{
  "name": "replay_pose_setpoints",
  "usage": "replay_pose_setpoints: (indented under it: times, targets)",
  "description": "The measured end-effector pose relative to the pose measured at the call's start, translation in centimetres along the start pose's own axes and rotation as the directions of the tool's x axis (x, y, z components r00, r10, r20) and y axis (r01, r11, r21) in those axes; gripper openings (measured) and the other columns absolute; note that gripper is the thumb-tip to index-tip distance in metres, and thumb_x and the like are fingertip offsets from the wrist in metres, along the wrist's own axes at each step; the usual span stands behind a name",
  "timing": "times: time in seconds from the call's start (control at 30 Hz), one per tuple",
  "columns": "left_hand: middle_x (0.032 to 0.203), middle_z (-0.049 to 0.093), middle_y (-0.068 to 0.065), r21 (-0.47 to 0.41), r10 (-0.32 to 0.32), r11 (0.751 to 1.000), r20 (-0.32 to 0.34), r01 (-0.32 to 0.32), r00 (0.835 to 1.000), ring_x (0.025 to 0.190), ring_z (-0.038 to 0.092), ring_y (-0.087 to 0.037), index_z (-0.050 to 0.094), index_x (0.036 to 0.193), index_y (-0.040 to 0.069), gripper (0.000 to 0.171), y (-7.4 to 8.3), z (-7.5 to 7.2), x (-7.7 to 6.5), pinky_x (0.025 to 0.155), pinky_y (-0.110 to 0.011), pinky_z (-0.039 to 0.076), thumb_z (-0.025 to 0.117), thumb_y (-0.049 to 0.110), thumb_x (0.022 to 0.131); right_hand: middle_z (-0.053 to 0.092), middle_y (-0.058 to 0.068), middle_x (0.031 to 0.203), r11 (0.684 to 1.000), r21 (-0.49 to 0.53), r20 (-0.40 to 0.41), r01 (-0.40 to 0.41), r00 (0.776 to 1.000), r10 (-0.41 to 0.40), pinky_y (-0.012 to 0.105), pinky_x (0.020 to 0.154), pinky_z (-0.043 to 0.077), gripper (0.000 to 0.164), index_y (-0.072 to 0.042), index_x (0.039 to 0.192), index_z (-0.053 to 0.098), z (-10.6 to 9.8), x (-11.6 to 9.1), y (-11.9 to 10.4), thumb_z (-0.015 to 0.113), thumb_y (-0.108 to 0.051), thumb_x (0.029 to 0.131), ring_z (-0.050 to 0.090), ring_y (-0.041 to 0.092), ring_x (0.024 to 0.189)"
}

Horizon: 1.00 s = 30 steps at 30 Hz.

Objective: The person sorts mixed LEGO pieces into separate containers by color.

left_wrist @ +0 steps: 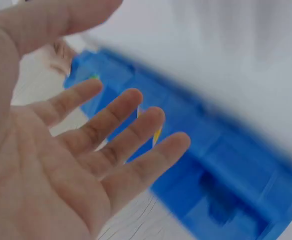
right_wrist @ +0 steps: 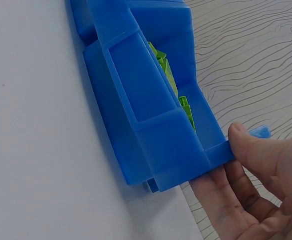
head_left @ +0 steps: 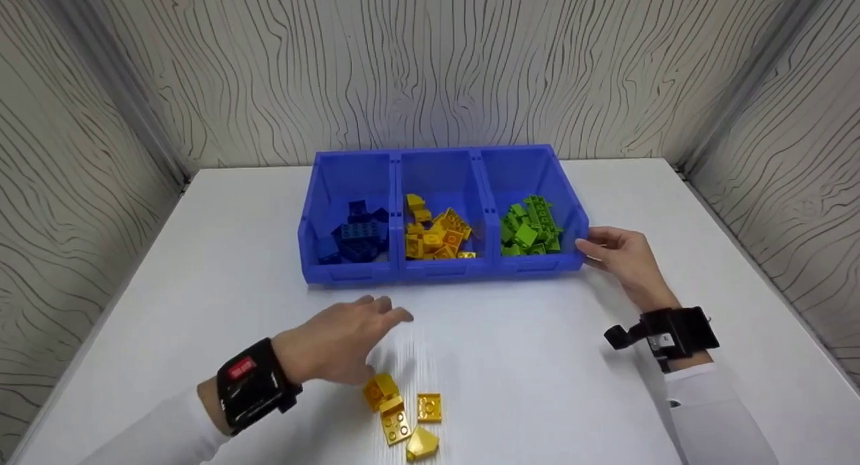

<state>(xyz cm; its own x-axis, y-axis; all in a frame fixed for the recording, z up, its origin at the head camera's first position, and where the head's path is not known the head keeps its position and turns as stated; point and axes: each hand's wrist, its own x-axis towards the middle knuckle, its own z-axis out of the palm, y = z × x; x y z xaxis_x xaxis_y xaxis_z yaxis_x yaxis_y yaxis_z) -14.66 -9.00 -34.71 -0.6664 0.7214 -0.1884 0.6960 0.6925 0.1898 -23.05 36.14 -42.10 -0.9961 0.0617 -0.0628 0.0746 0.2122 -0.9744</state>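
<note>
A blue three-compartment storage bin (head_left: 443,271) stands across the table. My right hand (head_left: 621,260) grips its right end. In the right wrist view, the thumb (right_wrist: 241,142) lies over the side wall's rim and the other fingers are beneath, outside the wall. My left hand (head_left: 339,337) is in front of the bin, its fingers spread and the palm (left_wrist: 41,175) bare in the left wrist view. Just below that hand, several loose yellow toy bricks (head_left: 395,426) lie on the table, among them a square one (head_left: 429,407) and a slanted one (head_left: 422,445).
Dark blue bricks (head_left: 360,233) fill part of the left compartment, yellow bricks (head_left: 433,240) the middle, green bricks (head_left: 527,233) the right. Behind the white table (head_left: 222,250) rises a wall (head_left: 430,62) with wavy lines; side walls flank it.
</note>
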Motion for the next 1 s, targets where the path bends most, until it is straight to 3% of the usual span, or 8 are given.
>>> replay_pose_setpoints:
  times: [0.17, 0.3, 0.4, 0.53, 0.7, 0.83, 1.0]
  targets:
    - [0.114, 0.061, 0.001, -0.081, 0.045, 0.996, 0.088, -0.038, 0.995, 0.095, 0.056, -0.014, 0.056, 0.129, 0.026, 0.071, -0.2, 3.2, -0.8, 0.082, -0.032, 0.057, 0.083, 0.007, 0.065, 0.067, -0.011, 0.096, 0.999, -0.031, -0.006, -0.011, 1.0, 0.011, 0.021, 0.084, 0.06, 0.057, 0.006, 0.127, 0.055, 0.2, 0.0, 0.0, 0.074, -0.028, 0.086, 0.066, 0.004, 0.09]
    - [0.103, 0.06, 0.006, -0.194, 0.06, 0.98, 0.119, -0.036, 0.991, 0.089, 0.053, -0.007, 0.065, 0.112, 0.025, 0.051, -0.4, 5.1, -0.2, 0.08, -0.023, 0.053, 0.082, 0.008, 0.067, 0.067, -0.009, 0.097, 1.0, -0.026, -0.006, -0.004, 1.0, 0.004, 0.022, 0.084, 0.06, 0.057, 0.007, 0.128, 0.055, 0.1, 0.0, -0.1, 0.074, -0.028, 0.086, 0.067, 0.004, 0.091]
    - [0.094, 0.059, 0.009, -0.259, 0.051, 0.966, 0.124, -0.017, 0.991, 0.084, 0.052, -0.004, 0.069, 0.102, 0.022, 0.04, -0.7, 5.7, 0.6, 0.075, -0.018, 0.05, 0.083, 0.009, 0.066, 0.067, -0.009, 0.098, 1.0, -0.025, -0.003, 0.0, 1.0, -0.001, 0.022, 0.085, 0.059, 0.057, 0.007, 0.128, 0.055, 0.0, 0.0, -0.1, 0.074, -0.028, 0.086, 0.066, 0.004, 0.091]
    - [0.092, 0.059, 0.009, -0.265, 0.03, 0.964, 0.112, 0.001, 0.993, 0.083, 0.052, -0.004, 0.069, 0.101, 0.021, 0.037, -1.1, 5.1, 1.5, 0.073, -0.018, 0.05, 0.084, 0.012, 0.068, 0.067, -0.009, 0.098, 1.0, -0.025, -0.001, -0.004, 1.0, 0.004, 0.022, 0.085, 0.059, 0.057, 0.007, 0.127, 0.056, 0.1, 0.0, -0.1, 0.074, -0.028, 0.086, 0.066, 0.004, 0.091]
    - [0.095, 0.062, 0.003, -0.205, 0.056, 0.977, 0.008, -0.053, 0.998, 0.083, 0.052, -0.008, 0.07, 0.103, 0.017, 0.036, -1.3, 3.1, 3.2, 0.074, -0.02, 0.05, 0.084, 0.018, 0.07, 0.068, -0.01, 0.096, 1.0, -0.02, -0.004, -0.011, 1.0, 0.011, 0.021, 0.084, 0.06, 0.057, 0.006, 0.127, 0.056, 0.1, 0.1, -0.2, 0.075, -0.027, 0.085, 0.067, 0.004, 0.09]
    - [0.1, 0.066, -0.001, -0.192, 0.048, 0.98, -0.056, -0.058, 0.997, 0.085, 0.055, -0.011, 0.07, 0.108, 0.013, 0.04, -1.1, 1.3, 5.6, 0.075, -0.02, 0.054, 0.084, 0.015, 0.071, 0.068, -0.011, 0.095, 1.0, -0.023, -0.007, -0.018, 1.0, 0.018, 0.021, 0.083, 0.06, 0.057, 0.006, 0.128, 0.056, 0.1, 0.1, -0.2, 0.074, -0.027, 0.085, 0.068, 0.004, 0.089]
    - [0.11, 0.068, -0.005, -0.195, 0.011, 0.98, -0.113, -0.033, 0.994, 0.096, 0.06, -0.017, 0.069, 0.114, 0.01, 0.042, -1.0, -0.3, 9.7, 0.081, -0.026, 0.058, 0.081, 0.013, 0.074, 0.068, -0.011, 0.095, 1.0, -0.015, -0.006, -0.023, 1.0, 0.023, 0.021, 0.084, 0.059, 0.057, 0.006, 0.127, 0.056, 0.1, 0.1, -0.2, 0.074, -0.027, 0.085, 0.068, 0.003, 0.089]
